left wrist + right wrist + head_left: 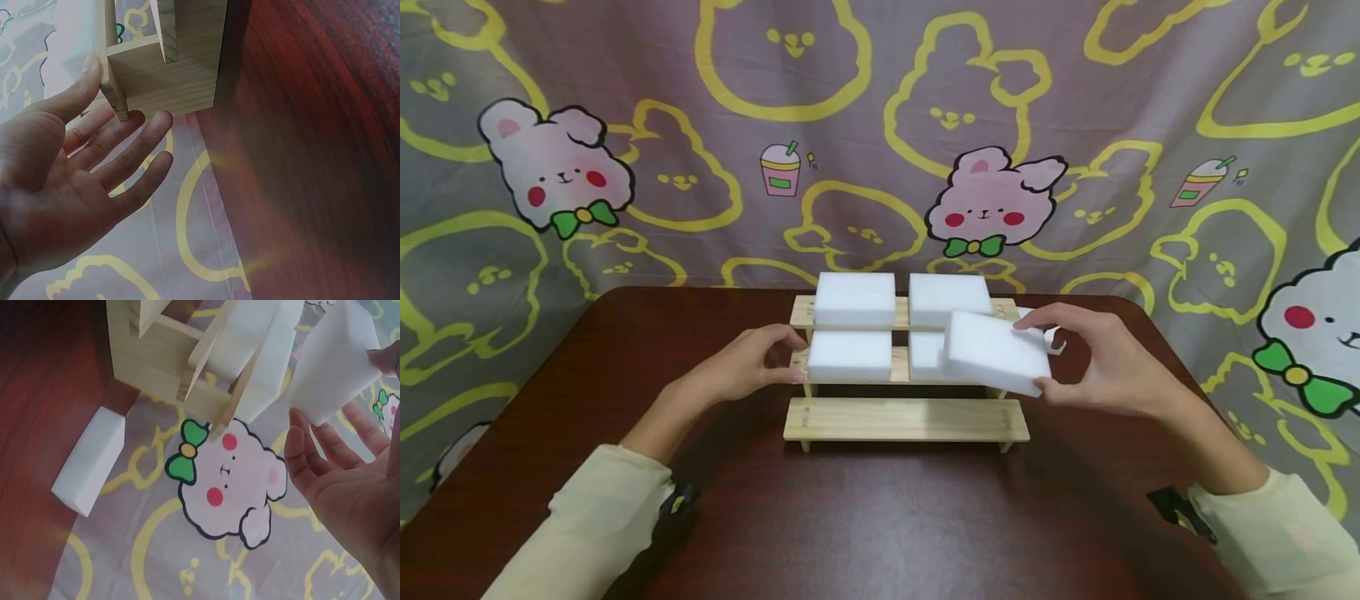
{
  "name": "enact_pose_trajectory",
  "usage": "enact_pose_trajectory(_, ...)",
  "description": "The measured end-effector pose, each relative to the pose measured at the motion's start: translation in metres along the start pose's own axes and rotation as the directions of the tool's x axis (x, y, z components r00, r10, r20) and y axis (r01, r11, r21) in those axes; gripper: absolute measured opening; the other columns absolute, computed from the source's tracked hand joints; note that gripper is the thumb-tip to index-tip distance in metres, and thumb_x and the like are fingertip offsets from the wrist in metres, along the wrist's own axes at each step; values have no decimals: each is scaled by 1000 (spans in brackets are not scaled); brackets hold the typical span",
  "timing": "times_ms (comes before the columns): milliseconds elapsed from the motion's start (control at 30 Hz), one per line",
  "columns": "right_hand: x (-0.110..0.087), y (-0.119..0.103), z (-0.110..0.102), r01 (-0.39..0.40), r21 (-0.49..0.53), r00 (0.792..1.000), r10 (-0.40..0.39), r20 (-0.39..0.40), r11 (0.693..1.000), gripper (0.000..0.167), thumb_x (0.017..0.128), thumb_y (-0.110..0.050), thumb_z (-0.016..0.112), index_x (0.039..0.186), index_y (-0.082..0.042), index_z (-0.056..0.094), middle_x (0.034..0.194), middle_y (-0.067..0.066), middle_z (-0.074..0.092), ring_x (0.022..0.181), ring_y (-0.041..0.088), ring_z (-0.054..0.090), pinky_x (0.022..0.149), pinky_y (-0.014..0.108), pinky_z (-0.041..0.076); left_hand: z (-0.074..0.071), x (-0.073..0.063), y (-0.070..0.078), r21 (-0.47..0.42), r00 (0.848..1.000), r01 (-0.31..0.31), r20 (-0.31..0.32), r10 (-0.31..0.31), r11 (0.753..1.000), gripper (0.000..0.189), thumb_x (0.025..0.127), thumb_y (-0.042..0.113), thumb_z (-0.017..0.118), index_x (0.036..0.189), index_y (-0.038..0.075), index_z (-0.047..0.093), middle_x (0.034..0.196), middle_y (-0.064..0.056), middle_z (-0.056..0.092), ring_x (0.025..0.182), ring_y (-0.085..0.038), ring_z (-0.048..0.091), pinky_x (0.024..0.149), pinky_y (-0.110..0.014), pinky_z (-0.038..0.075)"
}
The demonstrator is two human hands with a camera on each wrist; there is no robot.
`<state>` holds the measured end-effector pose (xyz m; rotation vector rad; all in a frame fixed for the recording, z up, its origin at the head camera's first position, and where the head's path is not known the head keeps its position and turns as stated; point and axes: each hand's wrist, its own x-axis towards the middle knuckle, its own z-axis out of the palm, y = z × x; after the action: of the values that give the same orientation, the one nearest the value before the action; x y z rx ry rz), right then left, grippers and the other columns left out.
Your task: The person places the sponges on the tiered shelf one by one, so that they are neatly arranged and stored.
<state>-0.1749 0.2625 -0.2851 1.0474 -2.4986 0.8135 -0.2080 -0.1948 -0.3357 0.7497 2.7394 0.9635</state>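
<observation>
Filling the whole background, a curtain hangs behind the work, printed with yellow outlines, rabbit faces and green bows. In front of it spreads my dark reddish desk. On the desk stands a pale wooden rack with three stepped tiers, the lowest and nearest one bare. My cream sleeves reach in from both lower corners. With my left hand I hold the left end of the middle tier, thumb at the front and forefinger behind, while the last two fingers stretch out loose and spread. With my right hand I pinch a white block between thumb and fingers, which are parted just by its thickness. I have it tilted, in front of the middle tier's right part; whether it touches the block behind it, I cannot tell. Two more blocks sit side by side with a gap on the top tier, and two on the middle tier, the right one partly hidden by mine. My right wrist view also shows a loose block lying on the desk, just beside the rack's right end. Smallest are the dark pieces at my cuffs, too little to make out.
</observation>
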Motion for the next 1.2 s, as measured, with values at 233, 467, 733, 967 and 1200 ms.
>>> enact_pose_trajectory(233, 2, -2, 7, 31, 18, 999, -31, 16, 999, 62, 62, -3, 90, 120, -14, 69, 109, -3, 70, 85, 9, 58, 68, 20, 48, 0, 0, 1, 5, 1000, -3, -3, 3, 1000, 41, 93, 13, 79, 125, -6, 62, 126, -21, 65, 108, -38, 62, 88, -52, 53)
enact_pose_trajectory(467, 4, -8, 13, 31, 32, 999, -32, 29, 999, 63, 62, -5, 91, 121, -15, 68, 112, -1, 70, 91, 12, 60, 73, 25, 53, 1, 0, 3, 11, 1000, -3, -3, 3, 1000, 40, 93, 15, 79, 124, -5, 62, 124, -21, 66, 103, -36, 62, 83, -44, 53)
enact_pose_trajectory(733, 6, -14, 17, 24, 41, 998, -26, 53, 999, 62, 64, -6, 92, 121, -14, 68, 115, -2, 70, 95, 13, 59, 79, 31, 56, 1, 0, 3, 13, 1000, -1, -2, 1, 1000, 41, 93, 15, 79, 124, -5, 62, 124, -20, 66, 102, -35, 62, 82, -41, 53)
enact_pose_trajectory(967, 8, -19, 21, 58, 69, 997, -62, 56, 996, 61, 64, -4, 91, 120, -13, 68, 113, -2, 71, 94, 12, 59, 79, 25, 53, 1, 0, 3, 13, 1000, -4, -8, 5, 1000, 40, 93, 15, 79, 123, -5, 62, 124, -21, 66, 102, -34, 62, 84, -46, 53)
enact_pose_trajectory(1200, 8, -22, 27, 57, 94, 996, -63, 62, 994, 60, 65, -4, 91, 120, -14, 68, 112, -2, 70, 93, 13, 58, 75, 26, 51, 1, -1, 4, 13, 1000, -4, -10, 4, 1000, 40, 93, 15, 79, 123, -5, 62, 125, -21, 65, 104, -34, 61, 87, -51, 52)
